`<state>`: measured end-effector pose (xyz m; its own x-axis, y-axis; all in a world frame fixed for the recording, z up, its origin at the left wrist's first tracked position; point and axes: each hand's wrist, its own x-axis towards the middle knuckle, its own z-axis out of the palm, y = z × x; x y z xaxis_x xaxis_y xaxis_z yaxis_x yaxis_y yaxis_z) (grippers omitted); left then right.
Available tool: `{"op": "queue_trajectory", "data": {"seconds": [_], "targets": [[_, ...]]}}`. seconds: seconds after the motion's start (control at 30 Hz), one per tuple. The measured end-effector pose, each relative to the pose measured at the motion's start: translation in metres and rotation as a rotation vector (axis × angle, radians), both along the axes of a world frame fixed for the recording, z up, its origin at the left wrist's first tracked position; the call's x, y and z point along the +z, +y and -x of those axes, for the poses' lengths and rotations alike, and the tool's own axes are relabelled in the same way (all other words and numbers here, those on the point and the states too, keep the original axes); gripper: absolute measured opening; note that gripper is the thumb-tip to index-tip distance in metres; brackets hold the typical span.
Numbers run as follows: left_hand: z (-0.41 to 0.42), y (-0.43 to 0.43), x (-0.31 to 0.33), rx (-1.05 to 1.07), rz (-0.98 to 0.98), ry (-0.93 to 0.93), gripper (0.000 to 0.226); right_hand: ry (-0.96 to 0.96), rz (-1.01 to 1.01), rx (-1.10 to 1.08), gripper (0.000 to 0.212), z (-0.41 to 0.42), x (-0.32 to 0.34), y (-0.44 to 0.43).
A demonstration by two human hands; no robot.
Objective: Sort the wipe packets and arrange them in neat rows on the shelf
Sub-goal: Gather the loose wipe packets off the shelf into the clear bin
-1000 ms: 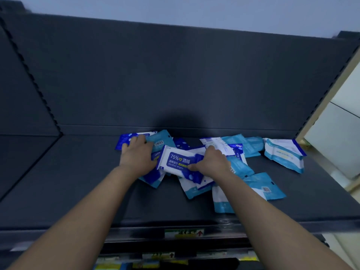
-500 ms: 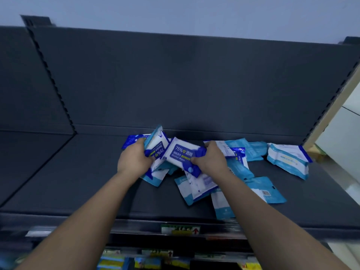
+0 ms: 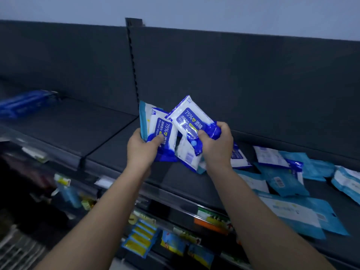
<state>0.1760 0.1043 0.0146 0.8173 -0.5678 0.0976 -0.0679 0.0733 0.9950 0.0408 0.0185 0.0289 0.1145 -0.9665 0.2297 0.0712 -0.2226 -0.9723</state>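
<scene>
My left hand (image 3: 143, 148) grips a small stack of wipe packets: a blue-and-white alcohol wipe packet (image 3: 162, 133) in front and a teal-edged packet (image 3: 145, 117) behind it. My right hand (image 3: 217, 148) grips another blue-and-white 75% alcohol wipe packet (image 3: 191, 119) by its blue lower end, tilted beside the left stack. Both are held above the dark shelf (image 3: 120, 152). Under my right hand lies a white packet (image 3: 187, 153). Several teal and blue packets (image 3: 282, 178) lie scattered on the shelf to the right.
The shelf has a dark back panel with a slotted upright (image 3: 133, 61). A neighbouring shelf section at left holds blue packs (image 3: 25, 103). Price tags (image 3: 212, 218) line the front rail, and lower shelves hold yellow and blue goods (image 3: 139, 238).
Both hands lifted their packets off the shelf and brought them together. The view swung left, so the scattered pile now lies to the right and the left shelf section has come into sight.
</scene>
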Motion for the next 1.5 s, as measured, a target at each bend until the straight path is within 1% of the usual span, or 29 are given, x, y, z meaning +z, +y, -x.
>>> {"op": "queue_trajectory", "data": {"seconds": [0.17, 0.27, 0.53, 0.73, 0.87, 1.07, 1.17, 1.23, 1.33, 1.5], "targets": [[-0.034, 0.069, -0.003, 0.176, 0.019, 0.049, 0.024, -0.079, -0.065, 0.227, 0.029, -0.056, -0.002, 0.047], [-0.056, 0.113, -0.006, 0.297, 0.030, 0.057, 0.018, -0.088, -0.074, 0.346, 0.029, -0.092, -0.004, 0.079], [-0.124, 0.239, -0.011, 0.555, 0.009, 0.052, 0.017, -0.026, -0.050, 0.576, 0.029, -0.197, -0.012, 0.183], [-0.190, 0.343, -0.013, 0.698, -0.036, 0.064, 0.024, 0.003, -0.017, 0.715, 0.029, -0.287, -0.017, 0.279], [-0.229, 0.406, -0.014, 0.778, -0.049, 0.070, 0.018, 0.024, -0.017, 0.803, 0.027, -0.343, -0.023, 0.339], [-0.282, 0.483, -0.018, 0.874, -0.092, 0.080, 0.024, 0.084, 0.005, 0.933, 0.029, -0.414, -0.028, 0.412], [-0.306, 0.509, -0.019, 0.907, -0.104, 0.085, 0.032, 0.093, 0.040, 0.981, 0.028, -0.446, -0.025, 0.435], [-0.321, 0.519, -0.019, 0.935, -0.140, 0.070, 0.031, 0.086, 0.052, 1.013, 0.025, -0.464, -0.023, 0.444], [-0.354, 0.534, -0.023, 0.980, -0.219, 0.047, 0.019, 0.117, 0.086, 1.057, 0.024, -0.505, -0.028, 0.457], [-0.416, 0.553, -0.036, 0.989, -0.435, 0.028, 0.022, 0.179, 0.188, 1.102, 0.026, -0.578, -0.041, 0.470]]}}
